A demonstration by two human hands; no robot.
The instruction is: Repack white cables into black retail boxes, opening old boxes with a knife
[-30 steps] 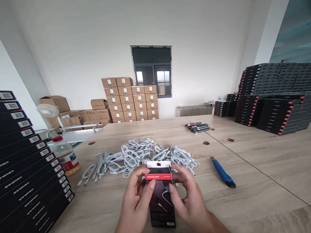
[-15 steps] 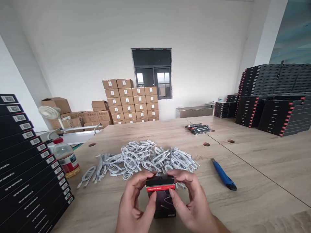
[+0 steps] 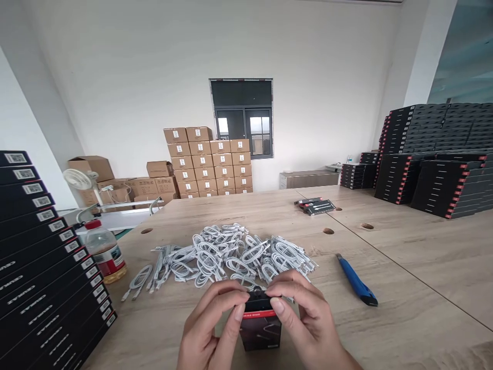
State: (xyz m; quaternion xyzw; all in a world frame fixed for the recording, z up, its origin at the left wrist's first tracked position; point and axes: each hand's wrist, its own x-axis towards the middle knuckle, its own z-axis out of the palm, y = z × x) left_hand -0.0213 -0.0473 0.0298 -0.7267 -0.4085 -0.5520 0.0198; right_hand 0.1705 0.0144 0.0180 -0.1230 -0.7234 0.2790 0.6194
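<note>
A small black box (image 3: 261, 333) with a red band near its top stands on the table close to me. My left hand (image 3: 215, 324) pinches the upper left corner of this box between thumb and fingers. On the opposite side, my right hand (image 3: 304, 321) grips the top right corner, its thumb resting at the red band. Both sets of fingertips meet the dark flap at the box's top edge. Just behind my hands spreads a pile of coiled white cables (image 3: 231, 254). Part of the box's sides is hidden by my fingers.
A tall stack of black boxes (image 3: 42, 288) rises at the left, beside a red-capped bottle (image 3: 106, 254). To the right lies a blue utility knife (image 3: 356, 280). Flat packages (image 3: 316, 205) lie farther back; more black boxes (image 3: 439, 187) are piled at far right.
My fingers have shifted inward along the top of the box, and both thumbs now press higher, beside the red band. The box has tilted slightly and sits a little lower in view.
</note>
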